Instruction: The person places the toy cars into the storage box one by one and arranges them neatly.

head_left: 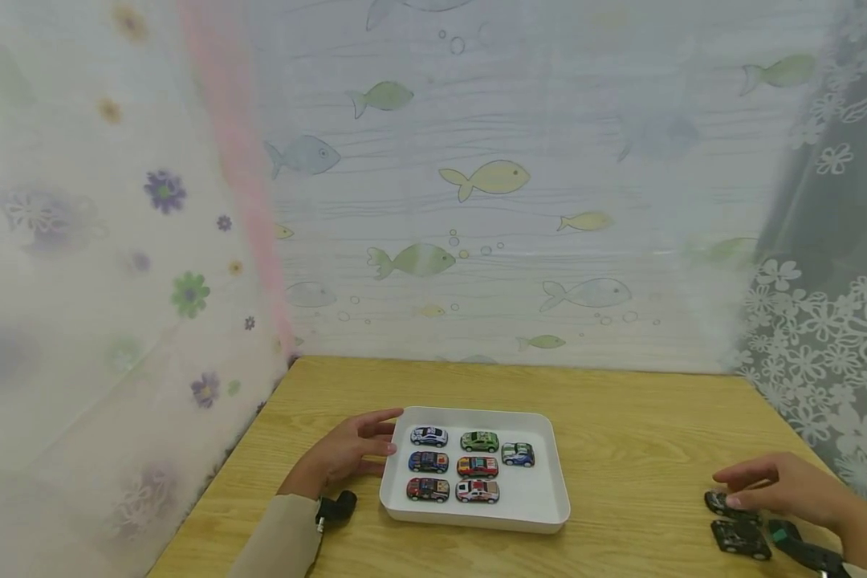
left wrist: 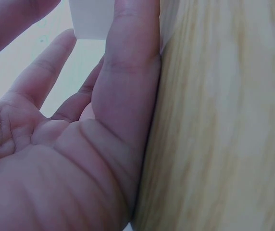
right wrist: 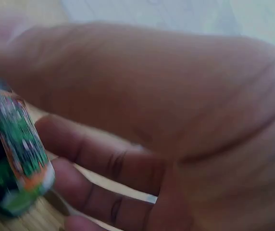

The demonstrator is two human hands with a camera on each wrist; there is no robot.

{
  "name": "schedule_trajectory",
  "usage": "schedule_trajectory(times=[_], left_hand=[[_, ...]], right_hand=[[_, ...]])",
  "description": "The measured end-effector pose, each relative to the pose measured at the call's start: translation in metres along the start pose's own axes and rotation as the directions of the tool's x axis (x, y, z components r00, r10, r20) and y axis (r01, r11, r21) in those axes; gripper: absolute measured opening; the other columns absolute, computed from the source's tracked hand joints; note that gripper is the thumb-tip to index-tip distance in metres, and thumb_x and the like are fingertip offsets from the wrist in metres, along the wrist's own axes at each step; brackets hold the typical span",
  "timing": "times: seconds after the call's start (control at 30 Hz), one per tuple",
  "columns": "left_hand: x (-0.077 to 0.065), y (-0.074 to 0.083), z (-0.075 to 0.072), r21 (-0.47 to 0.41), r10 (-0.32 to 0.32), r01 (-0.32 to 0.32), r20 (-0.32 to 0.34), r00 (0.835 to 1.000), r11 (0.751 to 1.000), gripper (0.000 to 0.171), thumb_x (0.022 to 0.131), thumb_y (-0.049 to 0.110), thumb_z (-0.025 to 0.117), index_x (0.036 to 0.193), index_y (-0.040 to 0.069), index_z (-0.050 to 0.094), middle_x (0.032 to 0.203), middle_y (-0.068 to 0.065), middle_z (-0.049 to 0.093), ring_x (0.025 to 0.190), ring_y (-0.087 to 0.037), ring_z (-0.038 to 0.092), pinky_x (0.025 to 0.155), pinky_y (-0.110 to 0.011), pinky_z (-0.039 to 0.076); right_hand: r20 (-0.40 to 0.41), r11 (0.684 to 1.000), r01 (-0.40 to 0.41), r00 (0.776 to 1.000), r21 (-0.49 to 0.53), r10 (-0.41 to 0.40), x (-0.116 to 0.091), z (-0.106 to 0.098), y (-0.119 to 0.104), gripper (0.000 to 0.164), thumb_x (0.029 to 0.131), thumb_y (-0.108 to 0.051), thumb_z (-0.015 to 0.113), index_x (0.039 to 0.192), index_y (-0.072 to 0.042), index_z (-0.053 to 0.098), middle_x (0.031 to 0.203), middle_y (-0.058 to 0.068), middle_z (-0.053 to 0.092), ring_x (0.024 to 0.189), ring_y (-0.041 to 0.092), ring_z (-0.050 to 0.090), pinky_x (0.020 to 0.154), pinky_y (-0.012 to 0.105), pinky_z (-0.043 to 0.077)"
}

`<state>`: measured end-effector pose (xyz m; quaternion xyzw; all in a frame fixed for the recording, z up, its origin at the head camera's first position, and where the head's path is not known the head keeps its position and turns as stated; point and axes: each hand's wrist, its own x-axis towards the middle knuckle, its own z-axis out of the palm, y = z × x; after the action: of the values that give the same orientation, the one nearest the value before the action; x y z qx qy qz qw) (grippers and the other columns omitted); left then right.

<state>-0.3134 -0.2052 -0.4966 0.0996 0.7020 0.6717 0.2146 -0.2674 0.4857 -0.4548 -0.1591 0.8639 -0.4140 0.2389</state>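
Note:
My left hand (head_left: 343, 449) lies at the left side of a white tray (head_left: 531, 502), fingers extended and fingertips at its wall. In the left wrist view the hand's edge rests along the wooden table, with part of the tray beyond the fingers. Several small toy cars stand inside the tray, among them a green car (head_left: 480, 441) and a blue one (head_left: 428, 461). Far to the right, my right hand (head_left: 791, 490) hovers over two dark toy cars, the upper car (head_left: 722, 503) partly hidden under its thumb. In the right wrist view a green-and-orange toy car (right wrist: 22, 144) appears beside spread fingers.
The wooden table (head_left: 636, 449) extends between the tray and the right-hand cars. The lower dark car (head_left: 740, 539) lies close to the upper one. A fish-patterned curtain (head_left: 491, 257) hangs behind the table, with flowered curtains at both sides. Each wrist wears a black device.

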Motion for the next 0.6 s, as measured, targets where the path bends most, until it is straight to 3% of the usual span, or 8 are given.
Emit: schedule_trajectory(times=[0.37,0.6], left_hand=[[0.0016,-0.0029,-0.0024,-0.004,0.000,0.000,-0.007,1.000,1.000,0.073,0.096,0.009,0.073,0.161,0.019,0.040,0.158,-0.023,0.044,0.130,-0.032,0.061,0.095,-0.051,0.060],[0.0043,-0.0033,-0.0019,0.003,-0.001,0.001,-0.013,1.000,1.000,0.072,0.096,0.011,0.074,0.159,0.021,0.043,0.158,-0.021,0.046,0.129,-0.031,0.061,0.095,-0.050,0.060]], right_hand=[[0.037,0.998,-0.033,0.999,0.059,0.030,-0.0032,-0.0012,0.0070,0.041,0.104,-0.013,0.061,0.130,0.019,0.060,0.122,0.025,0.072,0.095,0.008,0.073,0.079,0.039,0.063],[0.055,0.999,0.002,0.998,0.035,-0.004,-0.0040,-0.0008,0.0027,0.038,0.104,-0.010,0.061,0.127,0.020,0.061,0.118,0.025,0.074,0.094,0.003,0.073,0.077,0.035,0.063]])
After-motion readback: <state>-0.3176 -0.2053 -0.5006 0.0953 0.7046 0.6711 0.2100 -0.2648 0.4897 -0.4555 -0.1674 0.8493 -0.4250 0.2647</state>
